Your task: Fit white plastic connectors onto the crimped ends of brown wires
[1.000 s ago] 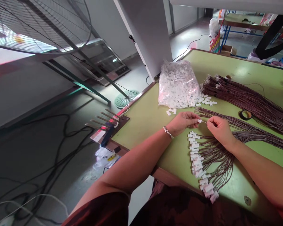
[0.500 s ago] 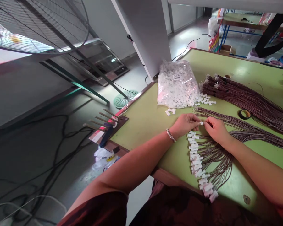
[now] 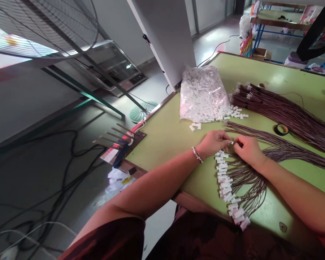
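Between the fingertips of my left hand [image 3: 216, 142] is a small white connector housing [image 3: 232, 143], partly covered by the fingers. My right hand [image 3: 247, 148] is pinched close against the housing's right side; a thin brown wire seems to be in its fingers, though it is mostly hidden. Below both hands, a column of white connectors [image 3: 224, 177] lies along the table, with brown wires [image 3: 256, 180] running from them to the right. Just above my hands is the tip of another thin bundle of brown wires [image 3: 249, 133].
A clear bag of white housings [image 3: 203, 95] lies at the back, with loose housings [image 3: 237, 112] beside it. Thick brown wire bundles [image 3: 284, 112] and a black tape roll [image 3: 281, 130] are at right. Metal prongs [image 3: 113, 137] jut from the table's left edge. A fan [image 3: 43, 29] stands left.
The hands remain together at the same spot, with slight finger movement; less of the white housing shows between them. The whole view has shifted slightly.
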`<state>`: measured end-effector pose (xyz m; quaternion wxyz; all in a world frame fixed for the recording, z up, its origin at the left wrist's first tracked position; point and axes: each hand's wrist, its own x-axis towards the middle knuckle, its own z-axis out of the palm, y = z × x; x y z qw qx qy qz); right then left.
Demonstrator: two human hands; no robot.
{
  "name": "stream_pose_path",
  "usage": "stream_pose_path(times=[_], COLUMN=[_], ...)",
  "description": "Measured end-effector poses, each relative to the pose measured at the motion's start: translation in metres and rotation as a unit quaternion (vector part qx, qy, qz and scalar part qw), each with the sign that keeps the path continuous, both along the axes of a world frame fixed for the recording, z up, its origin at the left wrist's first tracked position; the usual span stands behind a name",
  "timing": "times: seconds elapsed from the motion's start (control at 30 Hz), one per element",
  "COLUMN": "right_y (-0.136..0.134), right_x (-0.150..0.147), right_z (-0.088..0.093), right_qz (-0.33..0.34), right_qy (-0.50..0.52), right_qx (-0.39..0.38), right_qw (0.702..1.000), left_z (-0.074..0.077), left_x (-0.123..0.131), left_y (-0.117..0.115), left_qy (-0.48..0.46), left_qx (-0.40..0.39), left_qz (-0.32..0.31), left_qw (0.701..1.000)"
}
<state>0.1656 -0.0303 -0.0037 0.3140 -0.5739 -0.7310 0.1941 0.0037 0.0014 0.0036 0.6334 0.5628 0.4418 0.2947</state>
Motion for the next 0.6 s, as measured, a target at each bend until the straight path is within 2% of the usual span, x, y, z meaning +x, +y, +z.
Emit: stream_pose_path(times=[0.13, 0.2, 0.3, 0.4, 0.5, 0.53, 0.57, 0.6], right_y=[0.0, -0.002, 0.0, 0.012, 0.026, 0.029, 0.03, 0.03], right_x=[0.0, 0.003, 0.009, 0.013, 0.01, 0.007, 0.005, 0.003], right_z=[-0.002, 0.001, 0.01, 0.015, 0.011, 0.008, 0.006, 0.003], right_qz=[-0.005, 0.007, 0.052, 0.05, 0.035, 0.036, 0.035, 0.029], right_qy=[-0.013, -0.021, -0.054, -0.101, -0.174, -0.198, -0.218, -0.236], right_qx=[0.004, -0.022, -0.039, 0.039, 0.086, 0.088, 0.091, 0.094], right_qw=[1.0, 1.0, 0.996, 0.993, 0.98, 0.976, 0.971, 0.967], left_z=[0.002, 0.004, 0.009, 0.014, 0.023, 0.028, 0.033, 0.037], left_x=[0.001, -0.004, -0.016, -0.025, -0.033, -0.038, -0.043, -0.05], left_y=[-0.001, 0.0, 0.002, 0.004, 0.005, 0.006, 0.008, 0.011], left_qy=[0.004, 0.02, 0.069, 0.092, 0.043, 0.03, 0.034, 0.062], left_qx=[0.008, 0.011, 0.03, 0.084, 0.137, 0.147, 0.154, 0.158], left_qz=[0.006, -0.019, -0.122, -0.229, -0.352, -0.375, -0.369, -0.327], left_qw=[1.0, 1.0, 0.99, 0.966, 0.925, 0.915, 0.916, 0.93])
